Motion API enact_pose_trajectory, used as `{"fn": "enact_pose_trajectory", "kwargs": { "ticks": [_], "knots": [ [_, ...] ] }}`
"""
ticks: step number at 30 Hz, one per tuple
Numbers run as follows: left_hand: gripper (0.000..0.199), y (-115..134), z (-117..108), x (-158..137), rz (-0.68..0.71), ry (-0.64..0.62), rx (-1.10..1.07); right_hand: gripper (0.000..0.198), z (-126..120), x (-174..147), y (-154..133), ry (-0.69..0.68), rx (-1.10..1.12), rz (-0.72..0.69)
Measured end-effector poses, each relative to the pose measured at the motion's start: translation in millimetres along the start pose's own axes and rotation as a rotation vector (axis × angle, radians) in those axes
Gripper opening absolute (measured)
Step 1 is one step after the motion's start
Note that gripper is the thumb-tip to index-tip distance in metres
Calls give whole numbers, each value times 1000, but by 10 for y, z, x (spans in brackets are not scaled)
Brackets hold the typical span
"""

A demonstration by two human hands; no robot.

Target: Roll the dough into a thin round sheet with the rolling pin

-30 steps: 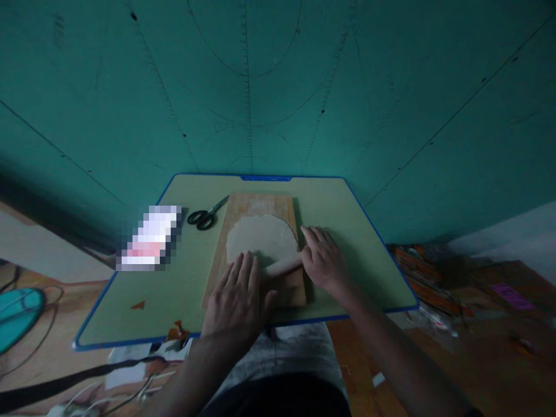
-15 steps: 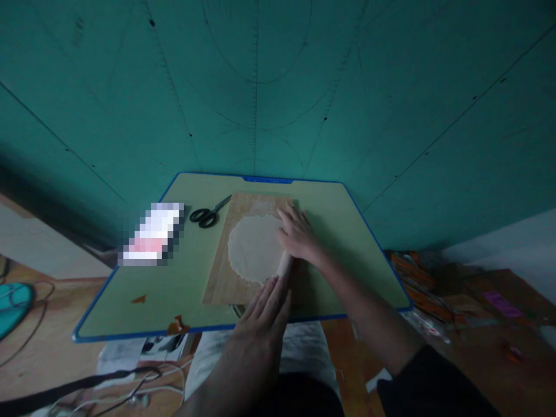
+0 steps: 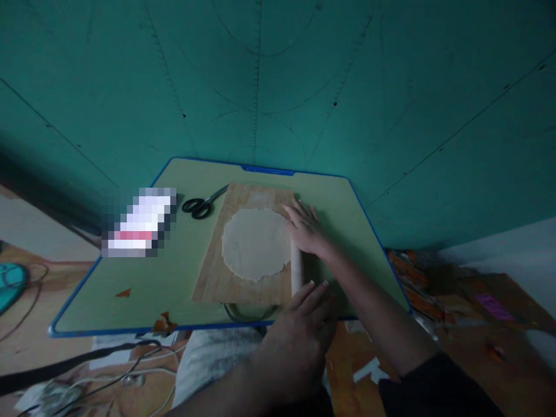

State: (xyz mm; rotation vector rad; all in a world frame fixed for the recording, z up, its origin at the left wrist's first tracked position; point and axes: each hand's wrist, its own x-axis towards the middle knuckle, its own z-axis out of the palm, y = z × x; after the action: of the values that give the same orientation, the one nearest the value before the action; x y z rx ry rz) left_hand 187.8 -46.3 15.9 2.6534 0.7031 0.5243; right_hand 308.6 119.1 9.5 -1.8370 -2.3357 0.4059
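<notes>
A thin, roughly round sheet of dough (image 3: pixel 256 243) with ragged edges lies on a wooden board (image 3: pixel 206 284). Along the board's right side runs a pale rolling pin (image 3: pixel 296 269), touching the dough's right edge. My right hand (image 3: pixel 304 229) rests flat over the pin's far end, fingers stretched out and slightly spread. At the near end, my left hand (image 3: pixel 299 336) lies with its fingers extended over the pin, palm down. Both hands cover the pin's ends, so only its middle shows.
Black-handled scissors (image 3: pixel 200 205) lie left of the board, beside a pixelated phone-like object (image 3: pixel 141 223). The blue-edged table (image 3: pixel 365 260) stands against a green wall (image 3: pixel 278 87). A dark looped object (image 3: pixel 243 315) shows under the board's near edge. Cables (image 3: pixel 160 370) lie on the floor.
The rolling pin has moved right, off most of the dough to its right edge, and now lies straighter. My left hand has shifted right with it; my right hand has shifted slightly right.
</notes>
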Motion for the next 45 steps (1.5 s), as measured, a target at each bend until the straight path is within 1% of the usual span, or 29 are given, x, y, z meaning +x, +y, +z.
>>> {"fn": "enact_pose_trajectory", "kwargs": {
  "ticks": [3,5,7,9,14,19,20,22,24,26,27,30,31,33,35,37,39,41,43,45],
  "knots": [
    [38,30,19,97,25,10,17,56,-15,-7,104,-12,31,-17],
    [36,40,44,105,28,24,34,57,-17,7,95,-23,40,-24],
    [35,36,61,62,0,47,53,58,-8,30,28,-35,36,-26],
    [34,16,62,-26,-56,81,74,58,12,60,-88,-21,31,-33],
    [29,-43,38,-348,-190,159,88,51,81,129,-509,121,-21,-82],
    [24,-66,91,-697,-315,219,137,43,142,161,-948,174,-73,-125],
    [25,-72,101,-760,-331,239,154,41,157,176,-1022,184,-66,-122],
    [34,-85,105,-863,-358,268,195,37,183,219,-1137,208,-35,-120],
    [43,-93,94,-922,-377,283,230,35,186,256,-1181,225,14,-149],
    [46,-90,83,-928,-386,278,232,37,160,256,-1113,217,70,-228],
    [44,-83,82,-910,-391,274,218,39,139,235,-1032,201,94,-289],
    [26,-46,109,-798,-394,288,149,45,74,112,-651,141,114,-484],
    [21,-30,125,-748,-383,299,124,46,59,64,-512,125,95,-527],
    [16,-3,156,-656,-351,318,82,49,45,-10,-299,98,73,-573],
    [18,11,170,-605,-319,333,60,50,52,-39,-230,86,64,-575],
    [29,2,155,-631,-319,333,56,48,71,-19,-321,91,55,-554],
    [41,-27,107,-743,-334,332,68,43,94,35,-525,105,52,-525],
    [50,-62,39,-914,-363,345,97,39,118,103,-768,124,68,-474],
    [55,-86,-29,-1094,-406,368,143,35,145,170,-989,156,86,-381],
    [59,-91,-84,-1230,-450,374,180,32,175,228,-1151,187,92,-299]
  ]
}}
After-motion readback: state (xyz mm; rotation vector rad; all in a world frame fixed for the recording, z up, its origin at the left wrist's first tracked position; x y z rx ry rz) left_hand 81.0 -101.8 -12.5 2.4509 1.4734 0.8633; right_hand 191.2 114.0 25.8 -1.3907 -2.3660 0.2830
